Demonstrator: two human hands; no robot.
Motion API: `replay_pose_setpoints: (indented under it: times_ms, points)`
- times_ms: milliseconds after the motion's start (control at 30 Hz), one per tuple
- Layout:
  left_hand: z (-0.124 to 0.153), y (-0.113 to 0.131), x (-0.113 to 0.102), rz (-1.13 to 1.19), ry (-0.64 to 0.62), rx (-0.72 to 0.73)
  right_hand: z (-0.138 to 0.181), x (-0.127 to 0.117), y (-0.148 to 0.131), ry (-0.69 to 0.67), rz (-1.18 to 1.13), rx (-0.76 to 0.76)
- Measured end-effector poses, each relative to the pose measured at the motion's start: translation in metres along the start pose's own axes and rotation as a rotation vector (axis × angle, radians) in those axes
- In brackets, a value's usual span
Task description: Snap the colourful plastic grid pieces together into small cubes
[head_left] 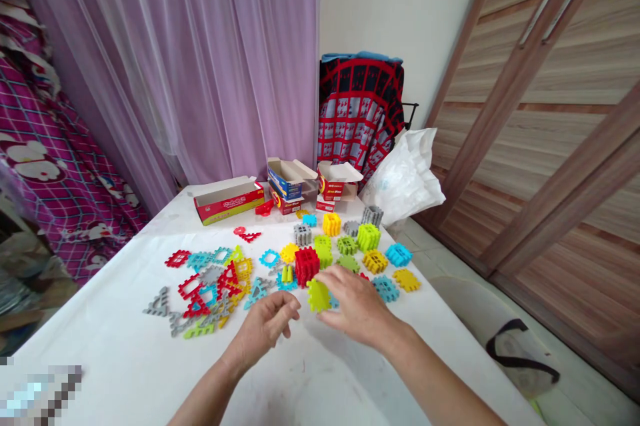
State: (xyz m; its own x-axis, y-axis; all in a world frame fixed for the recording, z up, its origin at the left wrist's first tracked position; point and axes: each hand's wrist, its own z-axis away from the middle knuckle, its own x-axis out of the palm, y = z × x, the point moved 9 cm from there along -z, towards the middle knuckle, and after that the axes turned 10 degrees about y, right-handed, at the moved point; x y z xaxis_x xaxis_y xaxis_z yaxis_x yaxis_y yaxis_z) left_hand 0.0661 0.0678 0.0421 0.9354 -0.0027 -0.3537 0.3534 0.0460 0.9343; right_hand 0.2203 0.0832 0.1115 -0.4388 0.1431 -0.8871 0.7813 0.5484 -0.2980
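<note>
One lime piece (319, 296) now gripped in the right hand (359, 304), one red stack (307, 266) spotted just beyond, one white bag (404, 179) farther off, pieces (228, 281) past the left hand (264, 327) uncountably jumbled

My one view looks out from my head, above the near side of the flat, white-covered worktop (115, 336), facing forward and tilted down across it. It sits close: my bare left grip (263, 327) and bare right grip (357, 299), both over the worktop, show large, and the worktop's near part runs out through the bottom of the frame. The view is wide, reaching the sheer purple fabric curtain (225, 66) behind the worktop and the tall brown wood-grained cupboard doors (530, 99) to the worktop's right.
</note>
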Motion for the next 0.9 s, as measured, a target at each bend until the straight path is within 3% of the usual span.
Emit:
replay_pose_setpoints:
  times_ms: [133, 200, 300, 433, 600, 900]
  points:
    - [-0.004, -0.006, -0.058, -0.286, 0.467, 0.317, -0.026, -0.024, 0.074, 0.003, 0.141, 0.184]
    - [0.002, -0.011, -0.07, -0.448, 0.589, 0.487, -0.045, -0.025, 0.099, -0.045, 0.217, 0.182]
    - [0.01, -0.013, -0.071, -0.586, 0.668, 0.729, -0.073, -0.014, 0.109, -0.135, 0.267, 0.101]
    - [0.009, -0.009, -0.066, -0.661, 0.697, 0.796, -0.099, 0.01, 0.1, -0.212, 0.243, 0.024]
    - [0.006, -0.003, -0.064, -0.68, 0.679, 0.788, -0.108, 0.037, 0.093, -0.307, 0.202, -0.05]
    - [0.004, -0.005, -0.064, -0.687, 0.661, 0.775, -0.108, 0.05, 0.087, -0.301, 0.201, -0.157]
